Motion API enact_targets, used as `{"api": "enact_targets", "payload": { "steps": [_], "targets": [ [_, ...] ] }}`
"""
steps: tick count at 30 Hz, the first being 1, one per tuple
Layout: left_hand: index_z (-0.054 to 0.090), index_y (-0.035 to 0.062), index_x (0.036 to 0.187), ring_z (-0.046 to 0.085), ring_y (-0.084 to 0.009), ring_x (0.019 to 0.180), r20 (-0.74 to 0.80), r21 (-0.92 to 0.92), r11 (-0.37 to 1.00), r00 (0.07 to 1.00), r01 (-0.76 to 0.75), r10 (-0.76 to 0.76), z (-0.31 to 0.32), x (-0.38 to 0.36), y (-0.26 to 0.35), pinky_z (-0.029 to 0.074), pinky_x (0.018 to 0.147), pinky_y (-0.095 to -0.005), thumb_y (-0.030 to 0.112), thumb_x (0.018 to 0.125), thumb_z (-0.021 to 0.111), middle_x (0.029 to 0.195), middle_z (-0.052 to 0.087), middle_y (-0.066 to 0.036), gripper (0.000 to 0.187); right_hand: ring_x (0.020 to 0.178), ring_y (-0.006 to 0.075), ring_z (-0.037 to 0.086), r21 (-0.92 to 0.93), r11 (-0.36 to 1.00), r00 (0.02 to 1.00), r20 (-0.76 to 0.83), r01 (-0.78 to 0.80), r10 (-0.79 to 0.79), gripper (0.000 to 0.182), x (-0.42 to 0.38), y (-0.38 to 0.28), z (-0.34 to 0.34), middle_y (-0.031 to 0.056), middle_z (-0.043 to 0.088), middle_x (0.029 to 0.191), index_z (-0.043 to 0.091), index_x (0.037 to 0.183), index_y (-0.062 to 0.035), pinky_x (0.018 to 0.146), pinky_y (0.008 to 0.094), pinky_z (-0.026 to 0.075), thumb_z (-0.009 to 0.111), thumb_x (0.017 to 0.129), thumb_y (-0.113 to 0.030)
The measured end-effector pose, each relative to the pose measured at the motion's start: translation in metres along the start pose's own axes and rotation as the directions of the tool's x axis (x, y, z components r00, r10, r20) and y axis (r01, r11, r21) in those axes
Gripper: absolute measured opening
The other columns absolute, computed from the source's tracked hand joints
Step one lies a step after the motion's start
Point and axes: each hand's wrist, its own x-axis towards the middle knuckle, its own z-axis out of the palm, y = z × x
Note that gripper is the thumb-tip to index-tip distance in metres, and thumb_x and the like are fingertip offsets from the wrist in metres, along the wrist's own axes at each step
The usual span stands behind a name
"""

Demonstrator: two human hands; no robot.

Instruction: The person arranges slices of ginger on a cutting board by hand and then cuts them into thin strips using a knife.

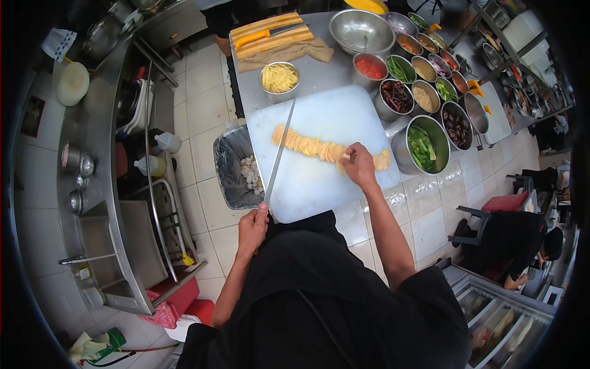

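My left hand is wrapped round the handle of a long kitchen knife. Its blade points away from me and crosses the left end of a row of thin, overlapping pale yellow slices, which look like potato. The row runs across a white cutting board. Toward the row's right end, my right hand has its fingers pinched together on some slices; exactly how many is hidden. A few more slices lie just right of that hand. Beyond the board stands a metal bowl of pale yellow strips.
Several metal containers hold cut vegetables, including leafy greens and dark red pieces. A wooden board with an orange-handled knife and a brown cloth lies behind. A lined bin stands left. Another person is at right.
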Motion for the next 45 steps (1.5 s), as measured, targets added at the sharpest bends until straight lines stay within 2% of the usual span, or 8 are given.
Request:
{"api": "enact_targets", "payload": {
  "steps": [6, 10, 16, 24, 28, 31, 36, 45],
  "targets": [
    [0.057, 0.0017, 0.071, 0.038, -0.0060, 0.042, 0.002, -0.018, 1.000, 1.000, 0.006, -0.006, 0.000, -0.002, 0.002, 0.029, 0.039, -0.0244, 0.053, 0.096, 0.055, 0.052, 0.045, 0.002, 0.057, 0.068, 0.0151, 0.060, 0.227, 0.974, 0.997, -0.076, 0.023, -0.006, 0.021, 0.001, 0.026, 0.003, 0.0043, 0.062, 0.077, 0.060, 0.096, -0.0042, 0.066, 0.0300, 0.051, 0.071, 0.079, -0.001],
    [0.055, 0.0033, 0.074, 0.037, -0.0058, 0.042, 0.015, -0.015, 1.000, 1.000, 0.010, -0.009, -0.001, -0.001, 0.000, 0.029, 0.039, -0.0233, 0.056, 0.096, 0.053, 0.053, 0.044, 0.002, 0.057, 0.070, 0.0082, 0.060, 0.452, 0.868, 0.978, 0.087, -0.206, 0.187, 0.020, 0.004, 0.025, -0.018, 0.0018, 0.063, 0.080, 0.063, 0.100, -0.0033, 0.059, 0.0251, 0.053, 0.070, 0.081, 0.000],
    [0.057, 0.0012, 0.071, 0.039, -0.0060, 0.043, 0.004, -0.012, 1.000, 1.000, 0.020, -0.020, 0.000, 0.000, 0.001, 0.028, 0.039, -0.0246, 0.053, 0.096, 0.055, 0.052, 0.045, 0.001, 0.057, 0.071, 0.0089, 0.062, 0.471, 0.861, 0.981, 0.093, -0.191, 0.168, 0.022, 0.018, 0.040, -0.002, 0.0026, 0.064, 0.081, 0.063, 0.100, -0.0028, 0.059, 0.0258, 0.053, 0.070, 0.080, -0.001],
    [0.058, 0.0007, 0.071, 0.039, -0.0067, 0.042, -0.007, -0.002, 1.000, 1.000, 0.005, -0.005, -0.001, -0.001, 0.000, 0.029, 0.039, -0.0250, 0.054, 0.096, 0.055, 0.051, 0.045, 0.001, 0.059, 0.085, 0.0274, 0.063, -0.037, 0.997, 0.973, -0.219, 0.072, -0.078, 0.023, 0.000, 0.003, -0.003, 0.0123, 0.062, 0.095, 0.064, 0.099, -0.0037, 0.075, 0.0385, 0.051, 0.071, 0.077, -0.002],
    [0.058, 0.0003, 0.072, 0.039, -0.0068, 0.042, -0.002, -0.024, 1.000, 1.000, 0.013, -0.013, -0.002, -0.001, 0.003, 0.029, 0.038, -0.0249, 0.054, 0.096, 0.055, 0.051, 0.045, 0.001, 0.059, 0.095, 0.0328, 0.060, 0.037, 0.998, 0.977, -0.205, -0.045, 0.052, 0.021, -0.014, 0.018, -0.014, 0.0141, 0.060, 0.105, 0.065, 0.101, -0.0042, 0.082, 0.0422, 0.049, 0.068, 0.080, -0.004],
    [0.058, 0.0002, 0.073, 0.039, -0.0068, 0.042, 0.000, -0.029, 1.000, 1.000, 0.011, -0.011, -0.003, 0.000, 0.001, 0.029, 0.038, -0.0247, 0.054, 0.095, 0.055, 0.051, 0.044, 0.001, 0.059, 0.096, 0.0349, 0.060, -0.156, 0.985, 0.893, -0.429, 0.076, -0.137, 0.022, -0.029, 0.052, -0.031, 0.0155, 0.061, 0.104, 0.065, 0.104, -0.0034, 0.084, 0.0422, 0.048, 0.065, 0.082, -0.005],
    [0.058, 0.0003, 0.072, 0.039, -0.0068, 0.041, -0.004, -0.007, 1.000, 1.000, 0.008, -0.008, -0.003, 0.002, 0.002, 0.029, 0.038, -0.0248, 0.054, 0.096, 0.055, 0.051, 0.045, 0.001, 0.058, 0.096, 0.0349, 0.059, -0.013, 0.985, 0.897, -0.414, -0.173, 0.152, 0.026, -0.037, 0.067, -0.052, 0.0172, 0.061, 0.101, 0.066, 0.106, -0.0016, 0.086, 0.0428, 0.047, 0.069, 0.081, -0.009],
    [0.057, 0.0003, 0.070, 0.040, -0.0068, 0.041, 0.016, 0.014, 1.000, 1.000, -0.006, 0.006, 0.000, 0.005, 0.003, 0.029, 0.038, -0.0251, 0.053, 0.096, 0.055, 0.050, 0.045, 0.000, 0.059, 0.084, 0.0319, 0.061, 0.040, 0.984, 0.876, -0.449, -0.175, 0.174, 0.024, -0.025, 0.077, -0.045, 0.0140, 0.063, 0.091, 0.066, 0.095, -0.0021, 0.079, 0.0410, 0.048, 0.072, 0.073, -0.007]
  ]
}}
